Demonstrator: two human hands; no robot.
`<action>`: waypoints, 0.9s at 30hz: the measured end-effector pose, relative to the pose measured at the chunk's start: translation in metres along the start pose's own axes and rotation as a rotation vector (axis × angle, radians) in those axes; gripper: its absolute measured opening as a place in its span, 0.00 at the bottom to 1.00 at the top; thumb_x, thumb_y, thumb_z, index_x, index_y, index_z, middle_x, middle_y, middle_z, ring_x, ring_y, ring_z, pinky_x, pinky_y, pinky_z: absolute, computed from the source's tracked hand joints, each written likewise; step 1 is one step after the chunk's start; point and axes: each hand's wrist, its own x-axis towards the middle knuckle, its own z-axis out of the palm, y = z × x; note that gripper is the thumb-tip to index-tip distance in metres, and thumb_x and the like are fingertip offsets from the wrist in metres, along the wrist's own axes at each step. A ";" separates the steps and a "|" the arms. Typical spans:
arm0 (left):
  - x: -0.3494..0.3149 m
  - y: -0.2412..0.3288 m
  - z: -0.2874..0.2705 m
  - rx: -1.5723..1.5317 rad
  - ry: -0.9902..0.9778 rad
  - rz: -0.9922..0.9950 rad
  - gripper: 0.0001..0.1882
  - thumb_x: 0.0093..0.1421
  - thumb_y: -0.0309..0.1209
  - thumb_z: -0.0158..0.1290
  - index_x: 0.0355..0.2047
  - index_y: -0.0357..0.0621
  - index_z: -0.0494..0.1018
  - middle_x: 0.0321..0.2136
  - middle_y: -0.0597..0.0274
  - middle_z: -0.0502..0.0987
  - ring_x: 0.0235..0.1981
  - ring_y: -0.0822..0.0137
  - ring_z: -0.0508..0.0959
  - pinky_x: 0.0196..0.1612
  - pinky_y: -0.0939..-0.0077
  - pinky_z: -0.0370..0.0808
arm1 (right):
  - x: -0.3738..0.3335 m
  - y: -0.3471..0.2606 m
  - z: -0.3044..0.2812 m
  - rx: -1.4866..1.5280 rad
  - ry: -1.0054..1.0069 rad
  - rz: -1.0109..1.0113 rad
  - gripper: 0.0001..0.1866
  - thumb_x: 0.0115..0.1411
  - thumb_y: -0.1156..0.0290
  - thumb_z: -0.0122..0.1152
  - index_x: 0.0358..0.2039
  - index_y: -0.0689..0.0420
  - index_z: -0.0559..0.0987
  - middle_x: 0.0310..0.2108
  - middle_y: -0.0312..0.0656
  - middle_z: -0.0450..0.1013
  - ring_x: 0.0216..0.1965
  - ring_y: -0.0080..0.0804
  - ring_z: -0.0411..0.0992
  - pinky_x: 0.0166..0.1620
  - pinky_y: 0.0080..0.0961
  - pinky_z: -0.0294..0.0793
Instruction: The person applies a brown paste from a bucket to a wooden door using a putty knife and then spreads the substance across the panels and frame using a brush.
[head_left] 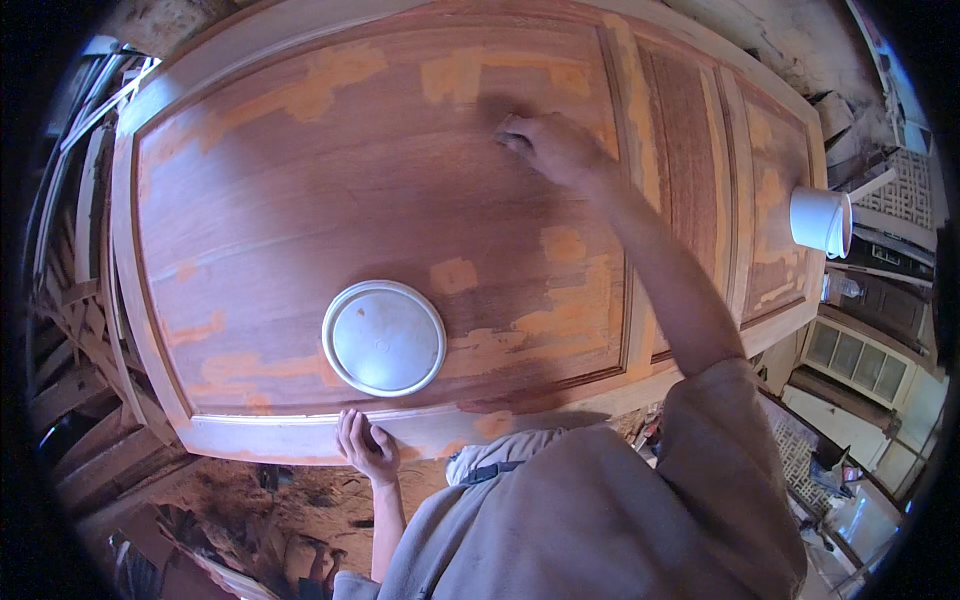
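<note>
A large panelled wooden door point(300, 210) lies flat before me, its reddish-brown panels marked with orange filler patches. My right hand point(560, 148) reaches over the big panel's far right part. Its fingers are closed and pressed together at the surface, around a small thing I cannot make out. At the near edge my left hand point(368, 448) is closed over the door's pale frame rail, fingers on top. Just beyond it, a round white plastic lid point(384, 338) rests on the panel, apart from both hands.
A white bucket point(818, 220) stands at the door's right end. Wooden boards point(85, 400) are stacked along the left. A glazed white frame point(858, 358) and other clutter lie at the right. Reddish dust and scraps point(330, 510) cover the floor below the near edge.
</note>
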 end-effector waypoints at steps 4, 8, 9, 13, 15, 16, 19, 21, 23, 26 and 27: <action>-0.002 -0.001 -0.003 0.004 0.009 0.006 0.16 0.65 0.35 0.49 0.47 0.36 0.74 0.49 0.49 0.77 0.55 0.48 0.74 0.61 0.53 0.64 | -0.008 0.019 -0.038 -0.075 -0.192 0.059 0.10 0.66 0.66 0.54 0.43 0.54 0.79 0.34 0.48 0.79 0.37 0.48 0.78 0.42 0.43 0.76; 0.004 0.005 0.001 -0.043 0.015 0.010 0.16 0.64 0.35 0.50 0.47 0.37 0.75 0.48 0.49 0.77 0.56 0.47 0.74 0.61 0.54 0.64 | -0.040 0.081 -0.061 -0.190 -0.463 0.135 0.14 0.64 0.61 0.57 0.46 0.54 0.80 0.34 0.50 0.78 0.32 0.50 0.76 0.41 0.44 0.75; 0.004 0.004 0.004 -0.050 0.034 0.021 0.16 0.64 0.35 0.50 0.47 0.37 0.75 0.48 0.49 0.77 0.56 0.47 0.74 0.61 0.54 0.64 | -0.045 0.092 -0.064 -0.131 -0.456 0.059 0.15 0.64 0.58 0.58 0.45 0.53 0.81 0.37 0.52 0.78 0.32 0.51 0.77 0.41 0.47 0.75; 0.002 0.008 -0.001 -0.033 0.022 -0.003 0.17 0.61 0.34 0.51 0.47 0.38 0.75 0.48 0.50 0.77 0.56 0.50 0.74 0.63 0.55 0.62 | -0.122 -0.008 -0.084 0.515 -0.030 0.534 0.25 0.66 0.53 0.59 0.58 0.53 0.74 0.36 0.39 0.75 0.26 0.29 0.73 0.33 0.30 0.75; -0.002 0.006 -0.008 -0.016 0.030 -0.014 0.17 0.61 0.34 0.51 0.47 0.38 0.75 0.49 0.50 0.77 0.56 0.50 0.74 0.63 0.56 0.62 | -0.164 -0.016 -0.055 0.874 0.071 0.600 0.28 0.67 0.53 0.58 0.63 0.52 0.70 0.36 0.35 0.72 0.25 0.19 0.69 0.29 0.19 0.72; 0.000 0.006 -0.004 -0.018 0.042 0.006 0.17 0.61 0.34 0.51 0.47 0.38 0.75 0.49 0.50 0.77 0.56 0.50 0.74 0.63 0.56 0.62 | -0.192 -0.013 -0.037 1.040 0.167 0.573 0.27 0.68 0.53 0.57 0.64 0.50 0.69 0.35 0.35 0.72 0.24 0.17 0.68 0.27 0.14 0.70; -0.003 0.003 -0.006 -0.020 0.038 0.022 0.16 0.60 0.33 0.52 0.47 0.39 0.74 0.49 0.51 0.77 0.56 0.50 0.73 0.62 0.56 0.62 | -0.253 -0.057 -0.010 1.273 0.422 0.654 0.26 0.70 0.53 0.52 0.61 0.56 0.70 0.32 0.35 0.70 0.24 0.19 0.68 0.26 0.18 0.69; -0.002 0.004 -0.005 -0.029 0.040 0.037 0.16 0.60 0.31 0.52 0.47 0.39 0.74 0.49 0.51 0.76 0.56 0.50 0.73 0.62 0.57 0.62 | -0.299 -0.065 0.013 1.360 0.488 0.716 0.25 0.70 0.53 0.51 0.59 0.57 0.71 0.33 0.35 0.71 0.26 0.19 0.69 0.29 0.18 0.70; -0.004 0.008 -0.007 -0.034 0.041 0.038 0.16 0.60 0.30 0.52 0.47 0.39 0.73 0.49 0.51 0.76 0.57 0.51 0.72 0.62 0.57 0.61 | -0.343 -0.072 0.035 1.390 0.516 0.719 0.24 0.70 0.53 0.51 0.58 0.56 0.72 0.34 0.35 0.72 0.27 0.19 0.69 0.30 0.18 0.70; -0.005 0.005 -0.009 -0.023 0.055 0.033 0.16 0.60 0.30 0.52 0.47 0.38 0.73 0.50 0.49 0.76 0.57 0.50 0.72 0.62 0.58 0.60 | -0.390 -0.088 0.057 1.577 0.630 0.858 0.24 0.71 0.54 0.51 0.59 0.56 0.71 0.34 0.35 0.71 0.26 0.20 0.68 0.31 0.20 0.70; -0.004 0.006 -0.008 -0.031 0.056 0.051 0.16 0.60 0.30 0.52 0.47 0.38 0.73 0.50 0.49 0.76 0.57 0.50 0.72 0.62 0.58 0.60 | -0.402 -0.094 0.059 1.605 0.648 0.809 0.23 0.71 0.54 0.50 0.59 0.55 0.71 0.33 0.35 0.71 0.26 0.21 0.67 0.32 0.21 0.69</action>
